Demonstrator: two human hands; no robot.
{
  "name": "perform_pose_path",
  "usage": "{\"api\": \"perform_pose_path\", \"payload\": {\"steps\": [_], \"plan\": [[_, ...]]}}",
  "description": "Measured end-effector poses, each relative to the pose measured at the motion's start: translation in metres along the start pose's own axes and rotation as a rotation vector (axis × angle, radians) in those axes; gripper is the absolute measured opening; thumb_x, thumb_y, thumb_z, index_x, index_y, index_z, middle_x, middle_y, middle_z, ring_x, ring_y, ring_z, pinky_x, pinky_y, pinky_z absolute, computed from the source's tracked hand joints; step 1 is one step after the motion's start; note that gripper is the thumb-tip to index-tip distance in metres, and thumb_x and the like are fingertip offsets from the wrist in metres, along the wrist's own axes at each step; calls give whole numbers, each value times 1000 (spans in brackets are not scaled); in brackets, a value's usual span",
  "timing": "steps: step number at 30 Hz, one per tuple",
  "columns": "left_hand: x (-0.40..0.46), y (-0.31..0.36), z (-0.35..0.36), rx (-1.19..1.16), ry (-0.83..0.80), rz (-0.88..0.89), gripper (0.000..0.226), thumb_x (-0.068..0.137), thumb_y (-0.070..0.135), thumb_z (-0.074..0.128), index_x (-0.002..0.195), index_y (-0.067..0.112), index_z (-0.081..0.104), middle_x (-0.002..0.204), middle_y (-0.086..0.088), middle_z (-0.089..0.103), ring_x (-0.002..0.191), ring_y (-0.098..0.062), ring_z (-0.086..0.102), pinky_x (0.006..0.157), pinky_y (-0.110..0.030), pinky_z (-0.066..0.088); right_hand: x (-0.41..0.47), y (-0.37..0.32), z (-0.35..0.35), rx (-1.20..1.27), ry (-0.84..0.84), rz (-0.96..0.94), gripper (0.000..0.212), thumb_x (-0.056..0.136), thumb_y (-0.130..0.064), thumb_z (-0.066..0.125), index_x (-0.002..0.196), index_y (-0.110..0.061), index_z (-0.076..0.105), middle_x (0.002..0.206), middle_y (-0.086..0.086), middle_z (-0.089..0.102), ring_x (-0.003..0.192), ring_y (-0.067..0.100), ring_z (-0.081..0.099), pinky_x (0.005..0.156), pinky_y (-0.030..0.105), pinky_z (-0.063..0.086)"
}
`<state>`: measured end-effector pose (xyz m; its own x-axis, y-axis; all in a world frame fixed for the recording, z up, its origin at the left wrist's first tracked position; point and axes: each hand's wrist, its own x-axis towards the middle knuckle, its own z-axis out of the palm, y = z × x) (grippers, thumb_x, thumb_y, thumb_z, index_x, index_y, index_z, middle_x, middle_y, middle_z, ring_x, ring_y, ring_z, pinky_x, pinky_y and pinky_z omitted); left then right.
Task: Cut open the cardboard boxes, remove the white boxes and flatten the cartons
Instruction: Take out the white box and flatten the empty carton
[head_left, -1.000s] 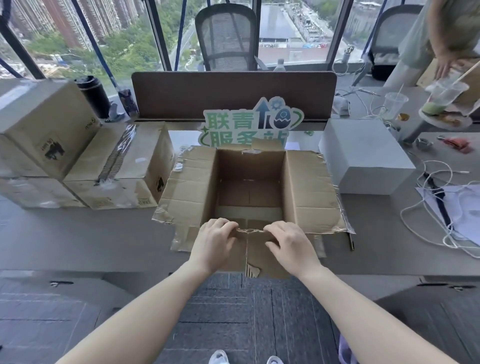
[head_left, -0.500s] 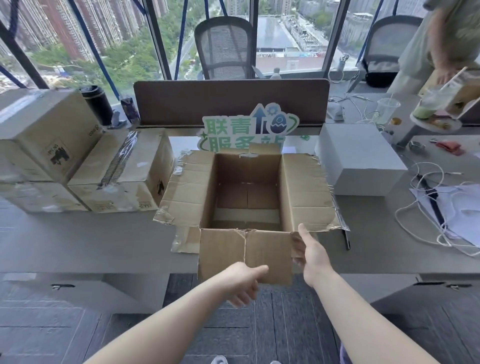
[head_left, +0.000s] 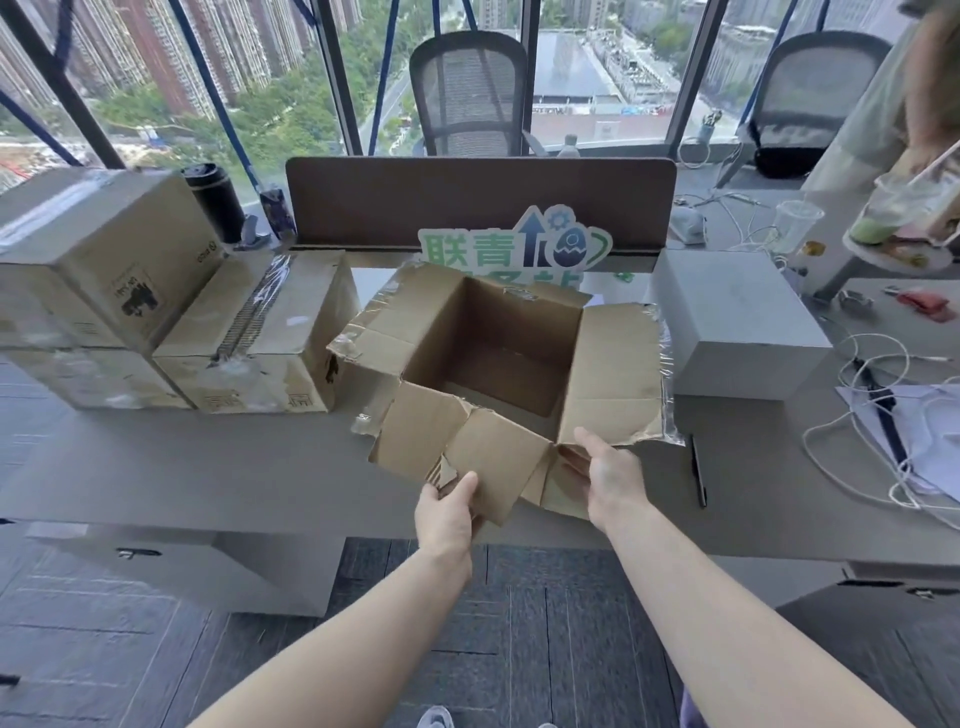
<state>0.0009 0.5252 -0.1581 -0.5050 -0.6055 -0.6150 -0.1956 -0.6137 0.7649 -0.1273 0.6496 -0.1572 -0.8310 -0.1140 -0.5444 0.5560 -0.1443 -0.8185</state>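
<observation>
Carton (head_left: 488, 364) (empty), tilted, flaps in fingers (head_left: 460, 486)

Open cardboard carton (head_left: 498, 364), empty, tilted on the grey desk (head_left: 208, 467), flaps spread; left hand (head_left: 447, 514) grips the near flap's lower edge, right hand (head_left: 605, 475) holds the near right corner. Left of it: stacked sealed cardboard boxes (head_left: 156, 312). Right: white box (head_left: 737, 322), black pen (head_left: 698, 473), white cables (head_left: 857, 441); behind: green sign (head_left: 514, 249).

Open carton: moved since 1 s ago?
Yes. The open carton has tilted and swung clockwise; its left flap no longer touches the sealed box beside it.
</observation>
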Motion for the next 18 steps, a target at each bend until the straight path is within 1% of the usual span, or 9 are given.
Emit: {"api": "perform_pose_path", "payload": {"steps": [2,4,6,8,10,11,13,15,18], "plan": [[5,16,2,-95,-13,24,10,93,12,64,100,18,60,98,-2,68,88,-18,63,76,-36,57,-6,-8,7,5,-10,-30,5,83,-11,71,87,-7,72,88,9,74,84,26,69,87,43,57],[5,31,4,-176,-63,18,7,94,14,62,99,18,60,95,-4,69,85,-20,63,69,-35,55,-13,-17,12,-16,-4,-77,5,84,-5,69,81,-7,72,73,0,74,72,19,69,69,30,57],[4,38,7,-224,-177,-4,15,96,20,58,109,14,63,100,-7,72,89,-22,65,78,-38,55,-19,-20,15,-98,9,-133,17,85,-6,68,69,-11,70,59,-12,69,59,7,66,61,23,50],[4,41,11,-255,-304,-14,26,97,23,51,118,12,63,108,-8,71,96,-23,64,90,-40,47,-24,-21,16,-222,22,-196,27,82,-15,69,55,-11,67,54,-16,65,57,12,62,68,30,48],[4,45,14,-251,-382,-9,27,94,24,51,116,15,62,107,-8,68,92,-23,61,83,-37,42,-29,-22,18,-361,11,-232,25,77,-25,65,54,-16,67,55,-11,60,63,30,58,75,43,52],[4,49,15,-249,-401,-10,26,89,26,53,112,16,62,103,-7,66,86,-22,59,76,-35,40,-32,-23,19,-413,-4,-253,25,77,-28,61,55,-16,64,57,-7,58,65,32,56,75,46,51],[5,59,18,-241,-428,-12,28,77,30,59,102,17,59,93,-6,63,77,-21,56,68,-34,35,-35,-25,20,-456,-47,-289,25,79,-26,55,56,-17,53,58,-2,50,63,25,48,69,42,43],[3,69,22,-222,-458,5,29,70,34,60,95,18,57,86,-3,62,75,-20,55,69,-34,33,-41,-31,22,-449,-107,-349,23,80,-22,51,58,-18,46,60,1,45,64,21,43,67,39,37],[5,80,25,-219,-518,62,26,81,41,56,98,21,60,94,-2,65,88,-20,57,78,-37,34,-50,-45,24,-352,-206,-466,22,85,-5,47,63,-8,47,69,4,45,69,17,42,67,32,34]]}}
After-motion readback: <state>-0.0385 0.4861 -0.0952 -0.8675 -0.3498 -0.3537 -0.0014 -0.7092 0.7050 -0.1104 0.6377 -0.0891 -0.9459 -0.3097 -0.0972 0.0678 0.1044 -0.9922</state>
